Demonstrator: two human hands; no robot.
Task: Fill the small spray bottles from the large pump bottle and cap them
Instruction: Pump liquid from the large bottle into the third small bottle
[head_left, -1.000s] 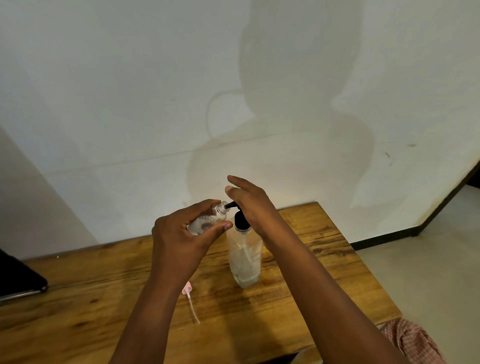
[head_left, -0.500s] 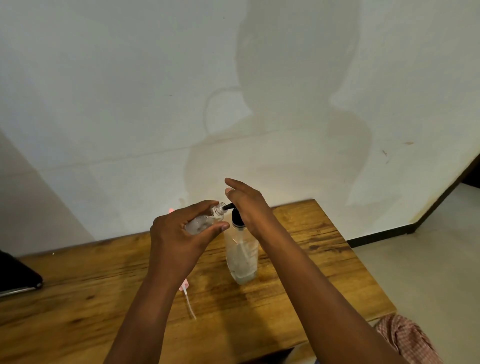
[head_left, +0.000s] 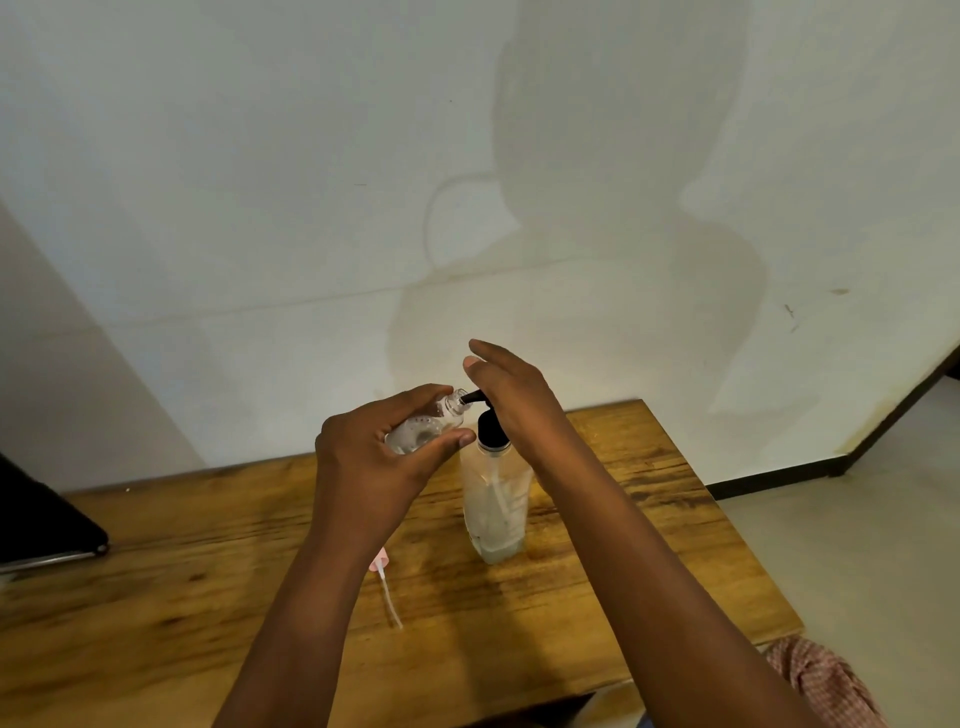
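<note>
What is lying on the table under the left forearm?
A pink spray cap with its thin white tube lies on the table, partly covered by the left forearm. Most of the cap is hidden; whether anything else lies beneath the arm cannot be seen.

Plain indoor room, likely a home – bare white wall (head_left: 260, 156), wooden table (head_left: 156, 597), tiled floor (head_left: 857, 545)

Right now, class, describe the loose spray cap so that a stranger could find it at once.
Start at the wooden table and find the large pump bottle standing on it. The spray cap lies flat on the wood to its left, partly under the left forearm: a pink head trailing a thin pale dip tube.
</note>
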